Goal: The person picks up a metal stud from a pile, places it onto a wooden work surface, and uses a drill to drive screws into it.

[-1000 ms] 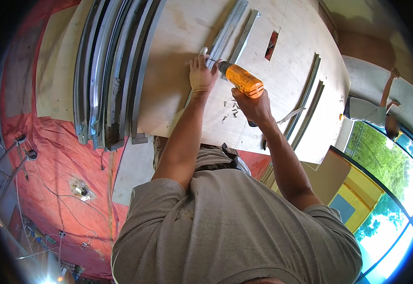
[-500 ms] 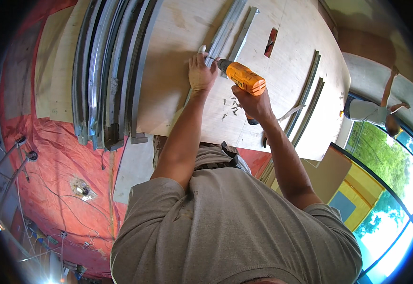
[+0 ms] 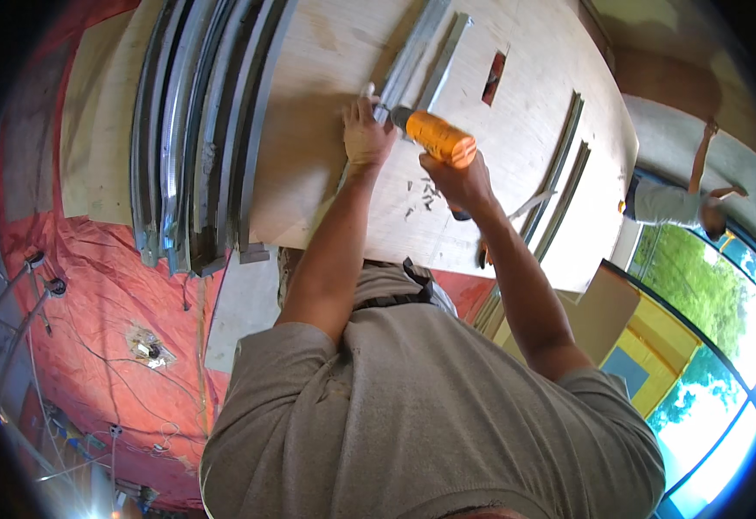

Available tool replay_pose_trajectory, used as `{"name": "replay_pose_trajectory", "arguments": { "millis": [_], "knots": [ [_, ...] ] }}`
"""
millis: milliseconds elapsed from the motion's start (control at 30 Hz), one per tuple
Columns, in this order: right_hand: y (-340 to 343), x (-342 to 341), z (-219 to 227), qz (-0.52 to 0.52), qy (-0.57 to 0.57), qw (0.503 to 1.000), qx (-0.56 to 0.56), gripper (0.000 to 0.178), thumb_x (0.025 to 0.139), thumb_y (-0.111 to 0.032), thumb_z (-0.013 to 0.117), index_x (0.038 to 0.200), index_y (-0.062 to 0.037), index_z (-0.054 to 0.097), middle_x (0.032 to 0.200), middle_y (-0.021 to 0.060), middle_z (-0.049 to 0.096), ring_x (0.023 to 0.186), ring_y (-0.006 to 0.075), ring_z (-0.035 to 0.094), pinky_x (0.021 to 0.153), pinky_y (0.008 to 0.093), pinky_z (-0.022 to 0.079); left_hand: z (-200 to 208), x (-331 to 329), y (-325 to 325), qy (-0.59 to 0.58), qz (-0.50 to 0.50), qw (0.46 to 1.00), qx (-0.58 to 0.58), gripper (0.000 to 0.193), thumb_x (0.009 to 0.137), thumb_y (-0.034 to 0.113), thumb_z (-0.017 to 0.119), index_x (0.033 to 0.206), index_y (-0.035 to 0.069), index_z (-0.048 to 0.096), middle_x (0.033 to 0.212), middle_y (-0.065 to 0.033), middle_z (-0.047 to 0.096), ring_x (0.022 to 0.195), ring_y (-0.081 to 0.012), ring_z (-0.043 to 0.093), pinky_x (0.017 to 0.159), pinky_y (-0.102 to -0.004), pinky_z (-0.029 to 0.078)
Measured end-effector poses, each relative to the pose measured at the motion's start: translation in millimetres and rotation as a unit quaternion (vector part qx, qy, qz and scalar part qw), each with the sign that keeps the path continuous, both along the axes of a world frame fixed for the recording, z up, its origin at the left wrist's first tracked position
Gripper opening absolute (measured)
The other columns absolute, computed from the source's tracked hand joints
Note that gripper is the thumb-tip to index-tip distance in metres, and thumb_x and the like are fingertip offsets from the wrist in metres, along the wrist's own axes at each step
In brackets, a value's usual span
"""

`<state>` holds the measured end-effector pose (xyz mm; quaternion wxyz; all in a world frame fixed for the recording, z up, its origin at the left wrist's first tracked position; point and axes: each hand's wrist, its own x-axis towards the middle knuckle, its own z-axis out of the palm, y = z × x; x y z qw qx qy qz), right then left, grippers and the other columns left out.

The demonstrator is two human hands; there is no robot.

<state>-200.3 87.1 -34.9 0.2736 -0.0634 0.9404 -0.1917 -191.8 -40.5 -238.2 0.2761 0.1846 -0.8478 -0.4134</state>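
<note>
My right hand (image 3: pixel 463 182) is wrapped around the grip of an orange cordless drill (image 3: pixel 438 138). The drill's dark chuck points left, at the near end of a grey metal channel (image 3: pixel 411 67) lying on a plywood sheet (image 3: pixel 317 104). Just left of the chuck, my left hand (image 3: pixel 366 140) is closed over that channel end, with something pale at a fingertip. The drill's tip and whatever it touches are too small to make out. Several small, dark, screw-like pieces (image 3: pixel 426 195) lie scattered on the plywood below the drill.
A shorter metal strip (image 3: pixel 447 65) lies beside the channel. Long metal profiles (image 3: pixel 209 138) are stacked on the left, and two more strips (image 3: pixel 559 164) lie right. The plywood has a rectangular cutout (image 3: pixel 494 80). Red sheeting (image 3: pixel 118 294) covers the floor. Another person (image 3: pixel 672 204) stands far right.
The drill and my right hand have shifted slightly left, bringing the chuck closer to my left hand. My left hand stays on the channel. The other person has moved slightly.
</note>
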Motion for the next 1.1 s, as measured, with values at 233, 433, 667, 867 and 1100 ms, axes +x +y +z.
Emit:
{"name": "replay_pose_trajectory", "arguments": {
  "millis": [233,433,667,867,1100],
  "knots": [
    [-5,22,17,-0.056,-0.037,0.997,0.041,0.046,0.093,-0.031,0.082,0.126,-0.0003,0.073,0.089,0.0082,0.078,0.075,0.0184,0.074,0.069,0.0341,0.06,-2,2,6,0.028,0.021,0.998,0.06,0.067,0.091,0.034,0.087,0.142,0.002,0.059,0.109,-0.0106,0.071,0.099,-0.0371,0.066,0.091,-0.0499,0.052],
    [5,12,19,-0.022,0.021,0.999,-0.015,0.046,0.095,-0.038,0.072,0.127,-0.0042,0.073,0.093,0.0157,0.08,0.082,0.0315,0.079,0.077,0.0447,0.063,2,2,6,0.023,0.012,0.997,0.068,0.066,0.089,0.022,0.085,0.146,0.003,0.057,0.112,-0.0085,0.071,0.1,-0.0346,0.066,0.091,-0.0484,0.052],
    [11,9,8,-0.033,-0.013,0.999,-0.023,0.046,0.095,-0.034,0.072,0.129,-0.0025,0.072,0.094,0.0156,0.079,0.081,0.0307,0.078,0.076,0.0432,0.063,5,2,5,0.012,0.013,0.998,0.06,0.066,0.088,0.023,0.086,0.144,0.002,0.058,0.11,-0.0108,0.071,0.102,-0.0358,0.066,0.091,-0.0489,0.053],
    [12,10,11,-0.04,-0.007,0.996,-0.077,0.034,0.096,-0.015,0.075,0.123,0.0058,0.068,0.08,0.0033,0.069,0.062,0.0107,0.065,0.054,0.029,0.056,5,2,5,0.03,0.019,0.996,0.08,0.062,0.087,0.016,0.086,0.142,0.003,0.061,0.109,-0.0086,0.071,0.098,-0.0339,0.066,0.089,-0.0473,0.052],
    [11,7,8,-0.019,0.003,0.996,-0.087,0.033,0.096,-0.014,0.074,0.122,0.006,0.067,0.08,0.0038,0.069,0.062,0.0105,0.066,0.054,0.0291,0.056,4,0,6,0.033,0.027,0.996,0.073,0.06,0.087,0.018,0.086,0.141,0.004,0.061,0.107,-0.0083,0.072,0.096,-0.0335,0.066,0.087,-0.0474,0.052]
  ]
}}
